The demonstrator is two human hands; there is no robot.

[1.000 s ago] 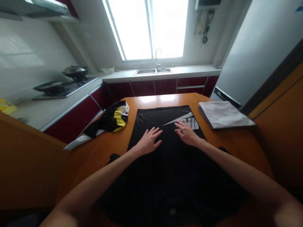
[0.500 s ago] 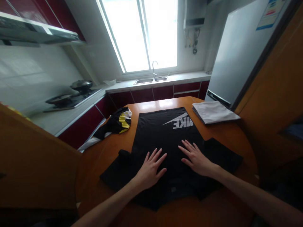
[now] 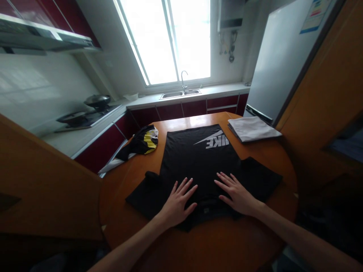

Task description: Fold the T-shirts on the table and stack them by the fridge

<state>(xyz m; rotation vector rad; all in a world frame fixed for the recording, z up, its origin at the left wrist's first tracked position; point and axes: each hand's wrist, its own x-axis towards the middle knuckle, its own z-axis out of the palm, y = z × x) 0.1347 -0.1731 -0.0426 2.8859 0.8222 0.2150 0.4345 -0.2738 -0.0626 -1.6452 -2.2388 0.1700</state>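
Two bare hands: one left hand (image 3: 178,203), one right hand (image 3: 236,193). Under them, one black short-sleeved T-shirt (image 3: 195,162) with pale lettering, on one rounded orange-brown wooden desk (image 3: 224,241). Beyond the right hand, one folded whitish cloth pile (image 3: 253,129), its layers too unclear to count. Beyond the left, one crumpled black, yellow and white fabric bundle (image 3: 141,142); farther off, two dark round pans (image 3: 97,101). Straight beyond both, one double-basin steel sink (image 3: 172,97) and one curved metal tap (image 3: 182,81).

L hand (image 3: 178,206) & R hand (image 3: 237,195): fingers (image 3: 188,186) spread (both palm-dn).

Table (image 3: 227,241), shirt (image 3: 193,162), folded cloth (image 3: 253,129), crumpled garment (image 3: 143,140)
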